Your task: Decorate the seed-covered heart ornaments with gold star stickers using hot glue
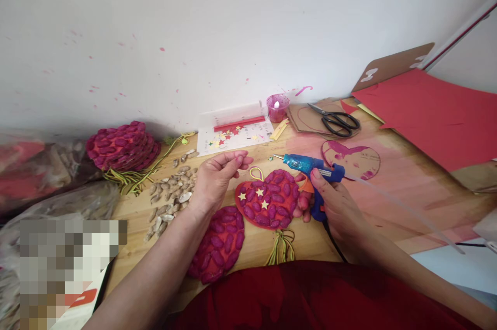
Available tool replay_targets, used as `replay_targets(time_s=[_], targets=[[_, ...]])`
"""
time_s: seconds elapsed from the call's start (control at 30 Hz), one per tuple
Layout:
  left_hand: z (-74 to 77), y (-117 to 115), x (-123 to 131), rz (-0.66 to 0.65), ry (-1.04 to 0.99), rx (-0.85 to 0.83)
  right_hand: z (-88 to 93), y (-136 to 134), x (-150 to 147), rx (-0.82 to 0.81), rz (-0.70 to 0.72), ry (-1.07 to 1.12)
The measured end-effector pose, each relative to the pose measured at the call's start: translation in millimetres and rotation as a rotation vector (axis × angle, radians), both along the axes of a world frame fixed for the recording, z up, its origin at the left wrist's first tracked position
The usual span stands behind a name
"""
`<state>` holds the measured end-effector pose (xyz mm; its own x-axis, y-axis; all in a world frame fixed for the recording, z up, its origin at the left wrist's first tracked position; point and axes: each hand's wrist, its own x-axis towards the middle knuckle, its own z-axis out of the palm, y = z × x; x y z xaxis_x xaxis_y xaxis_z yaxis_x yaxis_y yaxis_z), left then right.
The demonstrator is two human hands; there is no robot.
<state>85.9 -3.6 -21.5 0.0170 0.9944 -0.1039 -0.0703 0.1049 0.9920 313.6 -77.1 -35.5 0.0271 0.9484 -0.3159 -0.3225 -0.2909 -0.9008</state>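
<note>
My right hand (337, 200) is wrapped round the grip of a blue glue gun (303, 162), with its nozzle pointing left and a long clear glue stick (404, 208) out of its back. My left hand (221, 177) is raised with thumb and fingers pinched together; anything between them is too small to make out. Below both hands lies a red heart (277, 200) covered in magenta-painted peanut shells, with a yellow loop on top, a yellow-green tassel (280, 248) and three gold stars. A second magenta shell-covered piece (219, 247) is partly behind my left wrist.
Loose peanut shells (171, 190) and a stack of magenta pieces (120, 145) lie left. Along the wall are white paper with small stars (229, 136), a pink-stained cup (277, 107) and scissors (337, 122). A stained cardboard heart (363, 162) and red sheets (435, 118) lie right.
</note>
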Motion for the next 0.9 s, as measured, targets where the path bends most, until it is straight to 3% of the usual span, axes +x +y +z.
replay_targets(time_s=[0.23,0.4,0.63,0.9], targets=[[4.9,-14,11,-0.055,0.094,0.011,19.7,9,-1,-0.033,-0.031,0.027],[11.0,-22,25,-0.139,0.123,0.048,30.2,18,3,0.044,0.037,0.044],[8.1,-33,37,-0.346,0.221,0.367,29.8,21,2,0.061,0.054,0.038],[-5.3,-37,42,-0.416,0.385,0.617,30.0,22,-1,0.127,0.013,0.17]])
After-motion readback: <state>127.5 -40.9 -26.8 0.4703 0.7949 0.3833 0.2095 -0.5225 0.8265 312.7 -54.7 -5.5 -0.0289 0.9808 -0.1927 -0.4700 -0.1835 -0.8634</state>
